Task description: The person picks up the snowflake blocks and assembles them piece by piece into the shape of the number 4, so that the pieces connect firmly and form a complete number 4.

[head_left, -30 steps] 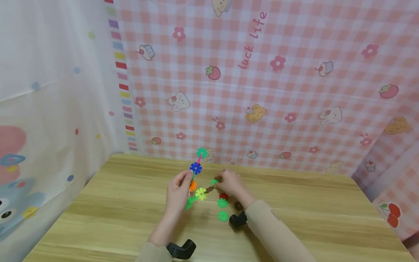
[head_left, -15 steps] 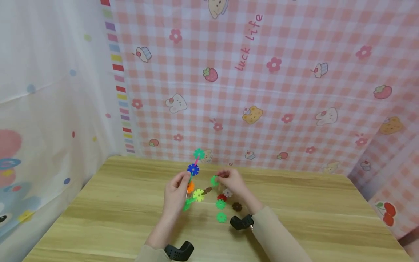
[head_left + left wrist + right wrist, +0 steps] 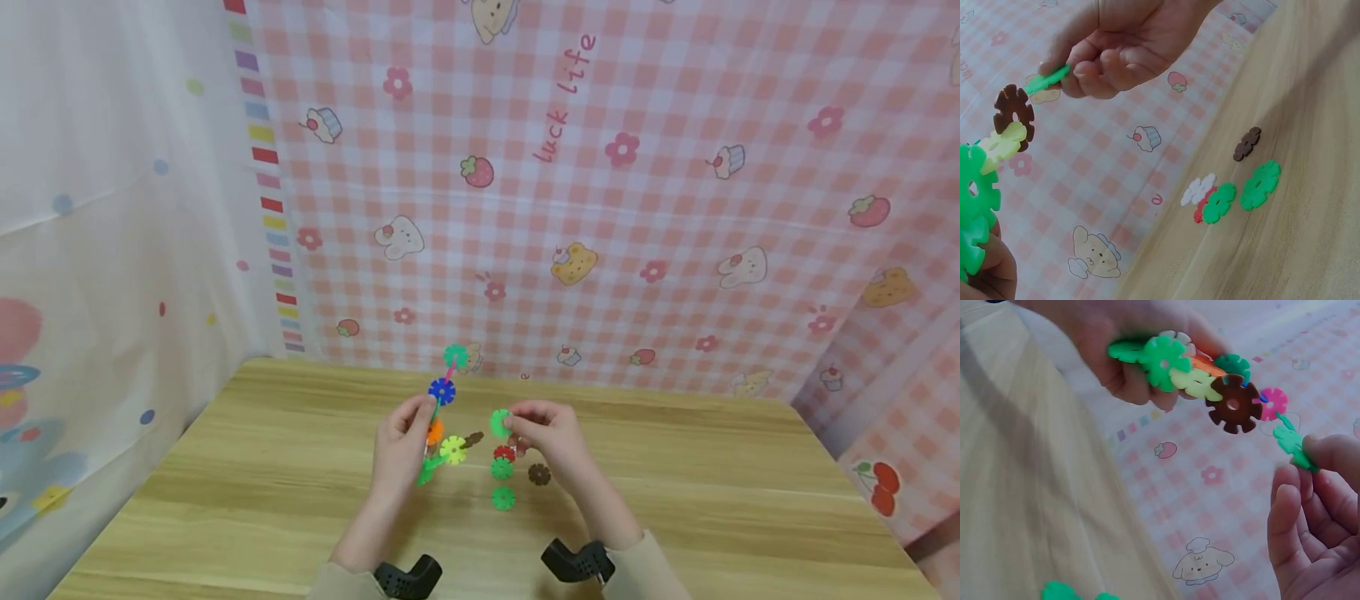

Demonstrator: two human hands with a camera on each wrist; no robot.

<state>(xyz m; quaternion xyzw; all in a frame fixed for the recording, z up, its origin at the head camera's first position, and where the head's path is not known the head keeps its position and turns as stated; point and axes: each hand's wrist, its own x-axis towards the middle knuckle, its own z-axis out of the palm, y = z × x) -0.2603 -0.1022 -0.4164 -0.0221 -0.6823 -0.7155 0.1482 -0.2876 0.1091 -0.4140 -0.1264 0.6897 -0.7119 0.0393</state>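
My left hand point(image 3: 401, 442) grips a chain of slotted plastic snowflake discs, linked edge to edge. A teal disc point(image 3: 455, 356) tops it, above a pink one seen edge-on and a blue disc point(image 3: 442, 392). Lower down, an orange disc point(image 3: 435, 431), several green ones and a yellow disc point(image 3: 453, 450) lead to a brown disc point(image 3: 1234, 404) at the free end. Between thumb and fingers, my right hand point(image 3: 551, 437) pinches a single green disc point(image 3: 500, 422). A small gap separates it from the brown disc in the head view. My left fingers partly hide the chain.
Loose discs lie on the wooden table point(image 3: 675, 500) below my right hand: a green disc point(image 3: 503, 498), another green one overlapping a red disc point(image 3: 1199, 214), a white disc point(image 3: 1199, 189) and a brown disc point(image 3: 539, 474). Patterned cloth point(image 3: 637, 208) hangs behind the table.
My right hand has drawn back to the right with the green disc, widening its gap from the chain's brown end. The green disc now faces the head camera more. My left hand keeps its grip.
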